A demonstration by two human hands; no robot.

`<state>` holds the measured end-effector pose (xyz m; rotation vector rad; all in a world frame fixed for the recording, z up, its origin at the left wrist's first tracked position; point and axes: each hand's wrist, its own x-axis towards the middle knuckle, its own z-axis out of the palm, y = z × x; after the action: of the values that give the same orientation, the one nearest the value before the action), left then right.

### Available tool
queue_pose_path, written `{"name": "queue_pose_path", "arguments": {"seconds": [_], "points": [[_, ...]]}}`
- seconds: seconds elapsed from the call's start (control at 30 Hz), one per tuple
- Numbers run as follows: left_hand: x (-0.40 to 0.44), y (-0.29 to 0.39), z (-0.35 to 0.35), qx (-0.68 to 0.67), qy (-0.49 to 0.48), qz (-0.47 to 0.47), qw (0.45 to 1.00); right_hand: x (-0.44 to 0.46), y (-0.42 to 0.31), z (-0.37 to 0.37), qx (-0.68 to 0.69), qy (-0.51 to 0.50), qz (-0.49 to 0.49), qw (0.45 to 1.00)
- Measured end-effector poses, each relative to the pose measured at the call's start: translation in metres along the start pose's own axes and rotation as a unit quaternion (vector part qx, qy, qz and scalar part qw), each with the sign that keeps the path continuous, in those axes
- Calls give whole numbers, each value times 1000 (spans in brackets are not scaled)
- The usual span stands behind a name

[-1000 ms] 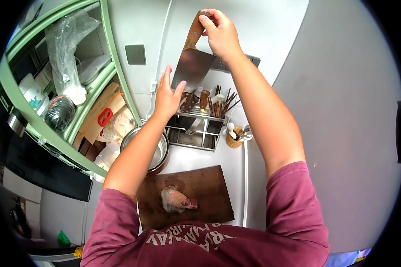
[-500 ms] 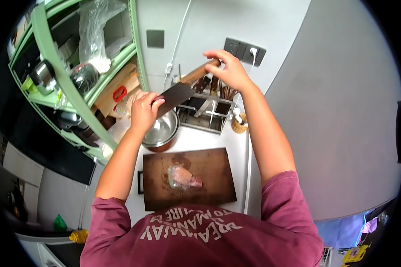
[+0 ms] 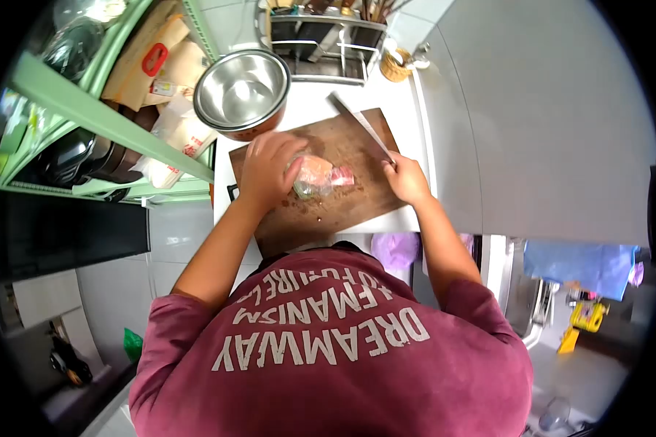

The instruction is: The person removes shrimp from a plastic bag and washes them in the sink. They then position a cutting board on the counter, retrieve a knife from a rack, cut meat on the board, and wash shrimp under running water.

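Note:
A dark wooden cutting board (image 3: 342,207) lies on the white counter, with a piece of pink meat (image 3: 315,173) partly in clear plastic wrap on it. My left hand (image 3: 268,167) reaches over the board's left part with fingers stretched out, right beside the meat; whether the fingertips touch it I cannot tell. On the other side, my right hand (image 3: 408,180) is closed round the handle of a cleaver (image 3: 364,130). The blade points up and left over the board, seen nearly edge-on. The handle is mostly hidden in my fist.
Behind the board stands a steel bowl (image 3: 242,91) at the left. A metal knife rack (image 3: 321,76) and a small wicker basket (image 3: 396,67) are at the back. Green shelving (image 3: 113,124) fills the left side, and a tall grey panel (image 3: 547,131) rises on the right.
The cleaver came down from above the rack to over the board in my right hand. My left hand let go of the blade and moved beside the meat. The view tilted downward.

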<state>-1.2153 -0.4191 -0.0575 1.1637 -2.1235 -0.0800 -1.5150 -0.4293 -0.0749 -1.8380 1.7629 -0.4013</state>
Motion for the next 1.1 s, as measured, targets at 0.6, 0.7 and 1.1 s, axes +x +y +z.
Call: {"name": "queue_pose_path", "arguments": {"seconds": [0.6, 0.7, 1.1], "points": [[-68, -25, 110, -60, -118, -110, 985, -71, -18, 113, 67, 93, 132, 985], [-65, -16, 107, -15, -84, -40, 996, -65, -8, 111, 39, 62, 124, 990], [-81, -18, 126, -33, -68, -37, 996, -62, 7, 108, 33, 30, 94, 995]]}}
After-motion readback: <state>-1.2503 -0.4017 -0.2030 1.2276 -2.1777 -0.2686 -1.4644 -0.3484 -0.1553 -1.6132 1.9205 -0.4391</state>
